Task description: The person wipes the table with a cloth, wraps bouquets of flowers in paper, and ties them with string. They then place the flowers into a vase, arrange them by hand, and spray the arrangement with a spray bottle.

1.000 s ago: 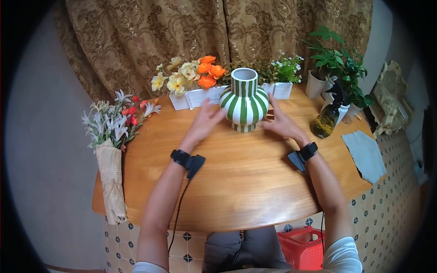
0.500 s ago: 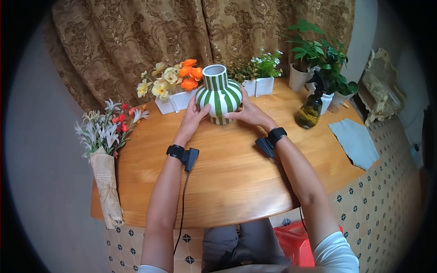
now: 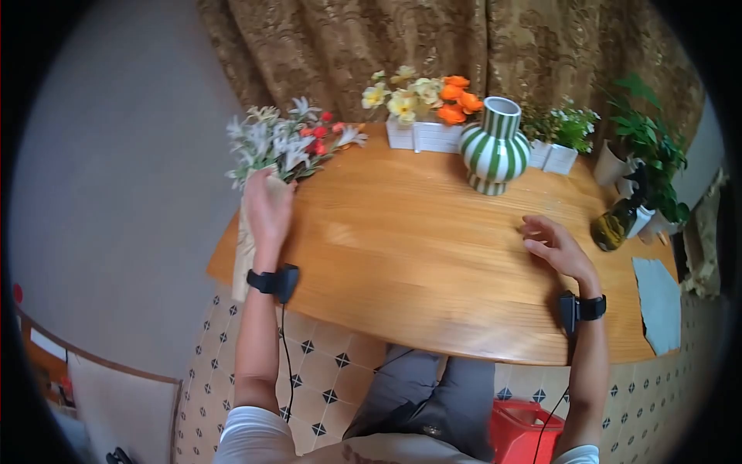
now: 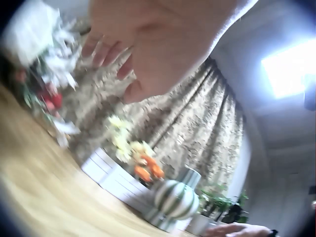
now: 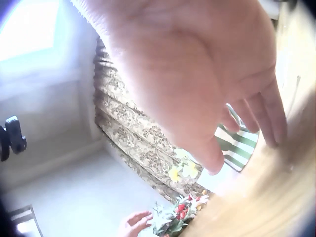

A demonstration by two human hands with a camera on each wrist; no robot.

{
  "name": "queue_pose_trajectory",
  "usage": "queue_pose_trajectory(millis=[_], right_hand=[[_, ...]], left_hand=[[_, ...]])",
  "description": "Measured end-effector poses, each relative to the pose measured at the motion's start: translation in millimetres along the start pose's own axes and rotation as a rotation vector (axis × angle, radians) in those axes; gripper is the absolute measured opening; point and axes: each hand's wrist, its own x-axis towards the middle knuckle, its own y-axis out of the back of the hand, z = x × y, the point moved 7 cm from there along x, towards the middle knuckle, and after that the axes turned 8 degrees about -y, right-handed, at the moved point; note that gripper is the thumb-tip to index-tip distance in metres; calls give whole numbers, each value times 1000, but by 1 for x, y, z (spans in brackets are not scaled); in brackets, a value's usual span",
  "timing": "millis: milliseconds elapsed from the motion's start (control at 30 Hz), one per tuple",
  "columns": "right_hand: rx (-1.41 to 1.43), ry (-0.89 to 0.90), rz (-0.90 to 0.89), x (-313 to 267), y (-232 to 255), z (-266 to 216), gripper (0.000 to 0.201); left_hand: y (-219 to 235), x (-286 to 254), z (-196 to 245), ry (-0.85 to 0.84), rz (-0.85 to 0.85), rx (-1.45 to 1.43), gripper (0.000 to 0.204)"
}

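Observation:
My left hand (image 3: 268,209) is over the paper wrap (image 3: 246,259) of a bouquet (image 3: 282,143) with white lilies and small red flowers at the table's left. In the left wrist view its fingers (image 4: 103,52) are extended and hold nothing, with the bouquet beyond them. My right hand (image 3: 558,246) hovers low over the right part of the table, fingers loosely bent and nothing in them. A green-and-white striped vase (image 3: 495,151) stands upright at the back, apart from both hands.
Behind the vase are white planters (image 3: 433,138) with yellow and orange flowers and small greenery. Potted plants (image 3: 649,139), a dark spray bottle (image 3: 614,224) and a grey cloth (image 3: 658,305) are at the right. A red stool (image 3: 525,433) is below the table (image 3: 386,255).
Both hands held the vase half a second ago and have let it go. The left hand has moved left to the bouquet; the right has drawn back right. The head view has turned left.

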Motion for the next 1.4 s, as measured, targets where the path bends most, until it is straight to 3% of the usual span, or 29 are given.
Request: queue_pose_trajectory(millis=[67,133,200,267,333,400,433,500,533,600,667,767,800,833,867,967,1033,1067,1133,1200,1300,1367,1400], right_hand=[[-12,-9,14,0,-3,2,48],[-6,7,-9,2,-7,1,46],[0,54,-45,7,-18,-3,45],[4,83,-78,10,-34,-7,44],[19,89,-172,10,-58,-16,43],[26,88,-186,9,-70,-22,42],[10,72,-206,8,-74,-26,41],[-5,56,-225,13,-77,-22,40],[39,84,-239,19,-77,-17,39],[77,115,-254,21,-78,-18,39],[92,50,-233,19,-77,-20,38],[85,3,-215,13,-80,-33,36],[80,7,-228,12,-84,-33,36],[46,12,-202,14,-85,-33,37],[12,21,-177,18,-86,-35,37],[24,66,-256,33,-114,-48,43],[-5,93,-241,43,-145,-72,51],[-35,111,-218,48,-163,-86,59],[-114,212,-110,72,-205,-101,83],[-291,179,-31,91,-241,-120,102],[-309,141,70,106,-263,-147,92],[60,-45,17,137,-276,-135,71],[57,-44,14,147,-276,-139,71]], left_hand=[[27,-22,-42,123,-60,380,53],[14,-41,-117,334,-261,-118,54],[19,-44,-128,292,-340,10,47],[26,-38,-103,255,-385,235,39],[1,-40,-123,245,-393,148,31],[-41,-50,-152,415,-425,-342,30],[-41,-46,-135,408,-430,-355,30],[-30,-35,-80,465,-346,-666,30],[-35,-36,-67,465,-347,-669,30],[-49,-39,-38,481,-268,-978,29],[-73,-50,-16,402,-253,-1033,33],[-117,-83,11,397,-416,-992,41],[-128,-91,7,470,-476,-1018,39],[-127,-91,7,500,-452,-1083,38],[-111,-86,18,550,-485,-1047,38],[-100,-82,-6,588,-464,-973,33],[-77,-65,-46,344,-272,-641,34],[-64,-63,-58,345,-267,-635,34],[-10,-47,-69,43,-86,65,45],[2,-49,-100,120,-140,155,53],[-2,-55,-142,224,-289,257,66],[-7,-59,-153,259,-413,299,75],[-5,-58,-154,263,-412,299,75]])
